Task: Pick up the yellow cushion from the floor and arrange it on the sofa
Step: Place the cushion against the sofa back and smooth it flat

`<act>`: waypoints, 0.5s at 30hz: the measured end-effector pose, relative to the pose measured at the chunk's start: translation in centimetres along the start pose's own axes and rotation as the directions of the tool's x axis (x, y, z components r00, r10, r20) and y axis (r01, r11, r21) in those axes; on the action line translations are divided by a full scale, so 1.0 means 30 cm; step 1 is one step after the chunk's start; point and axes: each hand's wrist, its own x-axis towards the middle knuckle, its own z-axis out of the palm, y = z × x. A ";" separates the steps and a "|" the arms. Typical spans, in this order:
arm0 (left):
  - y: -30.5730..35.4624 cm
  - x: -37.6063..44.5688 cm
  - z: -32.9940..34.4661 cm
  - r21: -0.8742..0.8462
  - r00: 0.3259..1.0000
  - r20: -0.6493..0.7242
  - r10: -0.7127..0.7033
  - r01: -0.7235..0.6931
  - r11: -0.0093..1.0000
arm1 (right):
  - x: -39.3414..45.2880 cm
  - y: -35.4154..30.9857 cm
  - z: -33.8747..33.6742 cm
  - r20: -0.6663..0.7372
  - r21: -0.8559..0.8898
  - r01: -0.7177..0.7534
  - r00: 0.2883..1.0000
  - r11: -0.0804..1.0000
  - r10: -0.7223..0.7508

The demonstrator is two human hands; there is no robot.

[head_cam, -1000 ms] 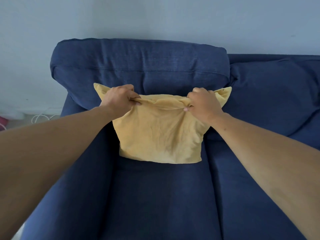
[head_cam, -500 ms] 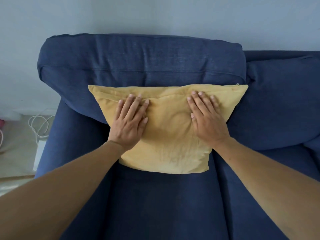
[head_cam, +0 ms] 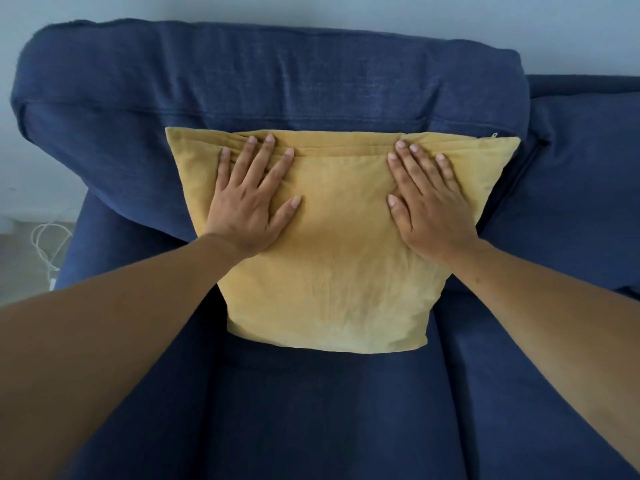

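Now both hands, left (head_cam: 247, 206) and right (head_cam: 431, 209), spread flat on yellow cushion (head_cam: 332, 282) against sofa (head_cam: 242, 81) back; white cable (head_cam: 45, 240) aside.

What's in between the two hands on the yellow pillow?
Only bare yellow cushion fabric lies between the left hand and right hand, as the head view shows.

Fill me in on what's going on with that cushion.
A person is setting the yellow cushion on the blue sofa. It stands on the seat, leaning against the back cushion. The left hand and right hand lie flat on its front, fingers spread, pressing rather than gripping.
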 end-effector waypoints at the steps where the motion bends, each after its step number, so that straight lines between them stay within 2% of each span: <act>1: 0.003 -0.008 -0.011 -0.010 1.000 0.012 0.000 0.000 1.000 | -0.007 -0.004 -0.009 0.003 0.003 -0.002 1.000 1.000 0.002; 3: 0.013 -0.024 -0.044 -0.030 1.000 0.016 -0.001 0.002 1.000 | -0.025 -0.015 -0.037 0.003 -0.001 -0.002 1.000 1.000 0.002; 6: 0.057 -0.085 -0.087 -0.069 0.995 -0.096 -0.035 0.029 0.997 | -0.066 -0.053 -0.079 -0.058 0.023 -0.035 0.998 0.999 0.036; 8: 0.108 -0.161 -0.079 -0.153 0.973 -0.217 -0.073 0.040 0.987 | -0.105 -0.098 -0.085 -0.176 0.070 -0.110 0.977 0.991 0.121; 10: 0.178 -0.273 -0.025 -0.242 0.951 -0.296 -0.092 0.019 0.970 | -0.171 -0.158 -0.062 -0.337 0.172 -0.182 0.912 0.968 0.232; 12: 0.258 -0.415 0.067 -0.279 0.940 -0.335 -0.068 -0.030 0.960 | -0.272 -0.231 -0.007 -0.452 0.286 -0.145 0.851 0.947 0.267; 15: 0.333 -0.587 0.225 -0.279 0.943 -0.331 -0.020 -0.078 0.957 | -0.457 -0.361 0.122 -0.450 0.303 0.013 0.883 0.953 0.131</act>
